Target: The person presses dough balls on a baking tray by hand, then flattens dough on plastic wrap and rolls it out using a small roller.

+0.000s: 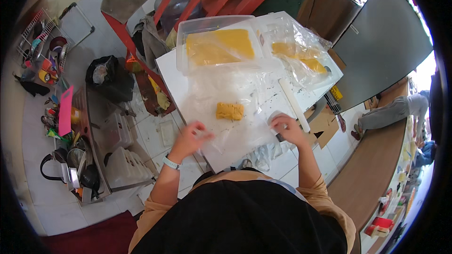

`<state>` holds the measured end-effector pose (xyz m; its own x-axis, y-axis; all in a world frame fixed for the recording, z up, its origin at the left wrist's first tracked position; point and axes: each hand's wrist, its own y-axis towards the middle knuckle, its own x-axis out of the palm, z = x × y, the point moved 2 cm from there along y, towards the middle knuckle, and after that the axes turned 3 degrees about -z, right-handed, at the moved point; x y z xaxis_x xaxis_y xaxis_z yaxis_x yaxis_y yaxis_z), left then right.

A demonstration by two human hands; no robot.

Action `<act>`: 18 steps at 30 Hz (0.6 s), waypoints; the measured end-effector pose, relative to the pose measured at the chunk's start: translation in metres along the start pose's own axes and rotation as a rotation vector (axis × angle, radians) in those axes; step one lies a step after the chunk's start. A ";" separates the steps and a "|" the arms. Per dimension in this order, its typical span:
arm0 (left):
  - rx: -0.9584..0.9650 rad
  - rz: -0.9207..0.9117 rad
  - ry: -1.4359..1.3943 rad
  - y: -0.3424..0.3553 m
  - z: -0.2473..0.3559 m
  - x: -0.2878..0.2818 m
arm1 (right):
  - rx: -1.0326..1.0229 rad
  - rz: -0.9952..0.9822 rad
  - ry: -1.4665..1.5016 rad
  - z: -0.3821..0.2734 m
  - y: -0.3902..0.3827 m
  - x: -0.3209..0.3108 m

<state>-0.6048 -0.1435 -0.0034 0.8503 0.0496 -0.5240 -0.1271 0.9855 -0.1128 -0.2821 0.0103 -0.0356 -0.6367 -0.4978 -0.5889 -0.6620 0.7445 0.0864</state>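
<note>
A small block of yellow-orange dough (230,111) lies on a clear plastic sheet (226,84) spread over the white table (176,77). My left hand (193,137) hovers by the sheet's near left edge, fingers loosely bent and apart, slightly blurred, with nothing visible in them. On the other side, my right hand (287,128) is held over the sheet's right edge, its fingers loosely curled and no object seen in them. Just right of it lies a long white rolling pin (294,105). Neither hand touches the dough.
Behind the sheet stands a clear plastic tub (181,49) with a flat yellow slab (220,46). A clear bag (299,49) with yellow pieces lies at the far right. A black bin (110,77) and a kitchenware shelf (84,136) stand left. Another person (391,113) bends at far right.
</note>
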 end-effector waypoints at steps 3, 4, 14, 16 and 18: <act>-0.098 0.489 0.172 0.027 -0.051 -0.019 | 0.314 0.238 0.474 -0.017 0.024 0.004; -0.037 0.678 0.355 0.037 -0.065 -0.021 | 0.437 0.219 0.431 -0.026 0.036 0.009; -0.030 -0.113 -0.492 0.100 -0.021 0.039 | 0.367 0.052 0.440 -0.039 0.100 0.088; -0.056 -0.062 -0.568 0.101 -0.018 0.047 | 0.313 0.124 0.341 -0.039 0.100 0.097; 0.004 0.032 -0.468 0.099 -0.012 0.060 | 0.252 0.185 0.244 -0.046 0.099 0.111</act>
<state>-0.5725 -0.0453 -0.0561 0.9850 0.1468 -0.0903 -0.1556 0.9828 -0.0993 -0.4363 0.0089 -0.0556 -0.8315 -0.4130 -0.3714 -0.4283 0.9025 -0.0449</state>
